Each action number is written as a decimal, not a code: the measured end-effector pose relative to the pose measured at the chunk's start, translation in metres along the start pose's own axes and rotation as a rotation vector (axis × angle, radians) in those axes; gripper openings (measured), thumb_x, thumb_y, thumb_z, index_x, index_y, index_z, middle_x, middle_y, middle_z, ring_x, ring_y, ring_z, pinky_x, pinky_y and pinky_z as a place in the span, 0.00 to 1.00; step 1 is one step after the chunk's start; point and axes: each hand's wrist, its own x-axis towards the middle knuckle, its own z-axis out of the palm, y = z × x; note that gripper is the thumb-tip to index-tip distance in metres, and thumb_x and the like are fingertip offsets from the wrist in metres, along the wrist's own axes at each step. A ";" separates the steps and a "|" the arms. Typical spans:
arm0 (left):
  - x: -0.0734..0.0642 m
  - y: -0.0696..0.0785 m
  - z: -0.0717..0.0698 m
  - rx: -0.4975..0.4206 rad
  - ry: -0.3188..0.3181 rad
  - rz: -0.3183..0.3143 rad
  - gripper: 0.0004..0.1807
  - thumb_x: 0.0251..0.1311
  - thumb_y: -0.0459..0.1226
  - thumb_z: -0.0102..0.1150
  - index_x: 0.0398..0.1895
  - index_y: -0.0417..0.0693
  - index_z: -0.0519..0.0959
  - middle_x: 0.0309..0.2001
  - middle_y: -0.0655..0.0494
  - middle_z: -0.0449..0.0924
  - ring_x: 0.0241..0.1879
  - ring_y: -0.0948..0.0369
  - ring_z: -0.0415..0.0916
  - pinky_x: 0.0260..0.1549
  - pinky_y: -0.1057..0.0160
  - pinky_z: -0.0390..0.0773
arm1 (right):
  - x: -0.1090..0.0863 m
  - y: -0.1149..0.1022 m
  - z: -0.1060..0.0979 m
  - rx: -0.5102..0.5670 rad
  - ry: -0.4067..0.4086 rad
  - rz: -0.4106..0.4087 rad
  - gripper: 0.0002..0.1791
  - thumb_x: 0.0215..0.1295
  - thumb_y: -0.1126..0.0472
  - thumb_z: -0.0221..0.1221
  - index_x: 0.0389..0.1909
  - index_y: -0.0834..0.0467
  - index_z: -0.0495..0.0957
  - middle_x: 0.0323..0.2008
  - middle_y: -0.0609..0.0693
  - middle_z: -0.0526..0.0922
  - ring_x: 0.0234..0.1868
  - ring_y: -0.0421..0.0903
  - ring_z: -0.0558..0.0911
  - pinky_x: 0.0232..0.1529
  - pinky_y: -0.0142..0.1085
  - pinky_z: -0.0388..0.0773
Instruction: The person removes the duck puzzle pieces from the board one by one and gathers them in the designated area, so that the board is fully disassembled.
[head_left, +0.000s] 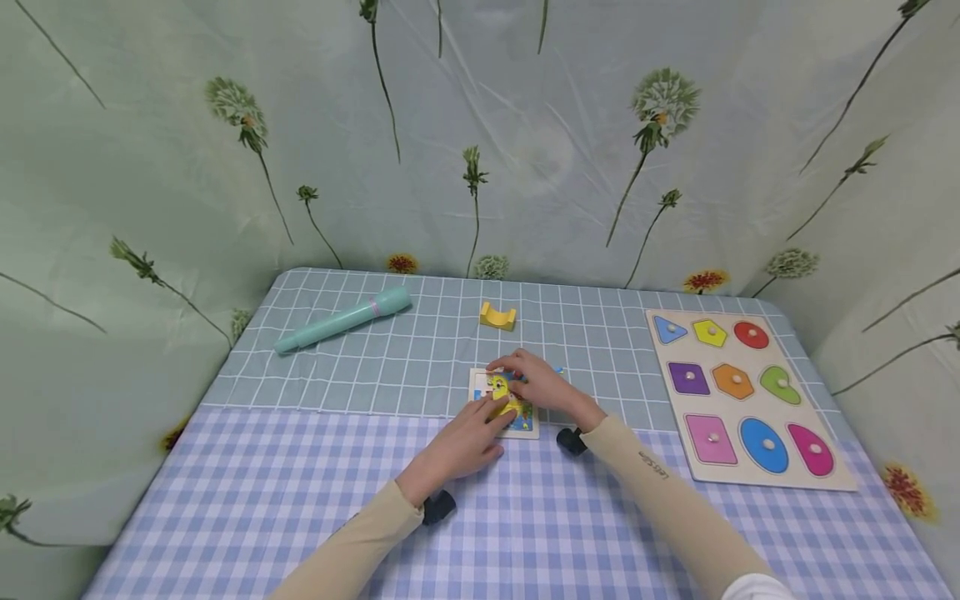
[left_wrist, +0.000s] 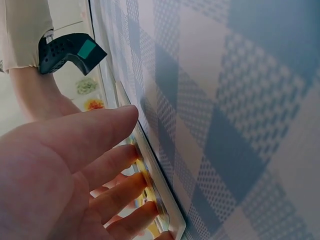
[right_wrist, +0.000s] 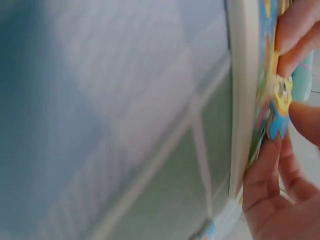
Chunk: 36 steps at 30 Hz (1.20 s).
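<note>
A small wooden jigsaw puzzle [head_left: 527, 432] with a pale frame and a bright cartoon picture lies mid-table. My right hand [head_left: 543, 386] reaches over its far right part. In the right wrist view, the thumb and fingers pinch a yellow and blue puzzle piece [right_wrist: 281, 112], raised at an angle from the board [right_wrist: 241, 90]. My left hand [head_left: 459, 440] comes in from the near left, its extended fingertips resting on the yellow part of the picture. Seen from the left wrist, those fingers [left_wrist: 117, 197] lie across the board's surface, with the thumb apart. Both hands cover much of the picture.
Right of the puzzle lies a small blue piece [head_left: 558, 369]. A yellow curved block [head_left: 498, 317] sits behind it, and a teal stick [head_left: 341, 322] lies back left. At the right is a shape board [head_left: 705, 400] with knobbed pieces. Black wrist cameras [head_left: 439, 507] hang under the wrists.
</note>
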 end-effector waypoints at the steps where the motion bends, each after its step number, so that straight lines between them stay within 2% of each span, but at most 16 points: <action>1: 0.000 0.000 0.000 0.001 0.000 -0.002 0.28 0.63 0.41 0.61 0.65 0.40 0.70 0.66 0.42 0.64 0.65 0.45 0.60 0.64 0.51 0.60 | 0.001 0.000 0.001 0.020 0.011 0.005 0.19 0.63 0.76 0.53 0.53 0.60 0.77 0.40 0.54 0.74 0.36 0.47 0.72 0.38 0.39 0.71; 7: 0.000 0.001 -0.002 -0.033 -0.014 -0.023 0.28 0.63 0.39 0.60 0.65 0.41 0.70 0.66 0.42 0.64 0.66 0.45 0.60 0.64 0.51 0.59 | 0.005 0.004 0.000 0.132 0.078 0.059 0.09 0.62 0.73 0.56 0.41 0.61 0.79 0.32 0.51 0.77 0.32 0.44 0.74 0.37 0.36 0.72; 11: 0.001 0.002 -0.003 -0.048 -0.037 -0.044 0.28 0.63 0.40 0.60 0.66 0.43 0.69 0.67 0.44 0.63 0.67 0.46 0.58 0.65 0.52 0.58 | -0.001 0.002 -0.017 0.306 0.088 0.111 0.09 0.62 0.74 0.55 0.43 0.67 0.77 0.32 0.56 0.77 0.31 0.45 0.72 0.31 0.34 0.69; 13: 0.002 0.002 -0.003 -0.052 -0.044 -0.055 0.29 0.64 0.40 0.60 0.67 0.43 0.68 0.68 0.44 0.62 0.67 0.46 0.57 0.65 0.52 0.57 | -0.006 0.007 -0.027 0.394 0.096 0.146 0.10 0.63 0.73 0.54 0.45 0.69 0.74 0.34 0.57 0.76 0.32 0.46 0.71 0.28 0.34 0.67; 16: 0.002 0.002 -0.003 -0.054 -0.053 -0.068 0.29 0.64 0.40 0.59 0.67 0.44 0.68 0.69 0.45 0.61 0.68 0.46 0.56 0.65 0.52 0.56 | -0.013 0.024 -0.040 0.449 0.116 0.198 0.11 0.63 0.72 0.54 0.46 0.71 0.72 0.35 0.56 0.76 0.33 0.46 0.71 0.27 0.34 0.68; 23: 0.002 0.002 -0.002 -0.058 -0.049 -0.078 0.28 0.64 0.40 0.59 0.67 0.44 0.68 0.69 0.45 0.61 0.68 0.46 0.56 0.66 0.52 0.56 | -0.034 0.057 -0.062 0.375 0.194 0.320 0.09 0.61 0.74 0.52 0.41 0.72 0.74 0.32 0.53 0.75 0.32 0.45 0.70 0.32 0.37 0.68; 27: 0.002 0.003 -0.002 -0.057 -0.041 -0.079 0.28 0.64 0.41 0.59 0.66 0.44 0.69 0.68 0.45 0.62 0.68 0.46 0.57 0.66 0.53 0.56 | -0.040 0.063 -0.066 0.306 0.173 0.350 0.08 0.58 0.75 0.52 0.38 0.71 0.75 0.31 0.54 0.75 0.33 0.46 0.70 0.35 0.37 0.67; 31: 0.002 0.004 -0.003 -0.059 -0.036 -0.083 0.28 0.64 0.41 0.60 0.66 0.44 0.70 0.67 0.45 0.63 0.67 0.46 0.58 0.65 0.53 0.57 | -0.042 0.064 -0.064 0.197 0.146 0.333 0.07 0.56 0.75 0.53 0.35 0.70 0.76 0.29 0.55 0.75 0.32 0.47 0.70 0.32 0.36 0.68; 36: 0.004 0.005 -0.004 -0.051 -0.038 -0.103 0.26 0.64 0.41 0.59 0.65 0.46 0.71 0.66 0.46 0.65 0.66 0.48 0.60 0.64 0.52 0.60 | -0.040 0.063 -0.058 0.039 0.153 0.303 0.06 0.54 0.75 0.54 0.32 0.66 0.76 0.27 0.53 0.74 0.31 0.47 0.70 0.32 0.37 0.67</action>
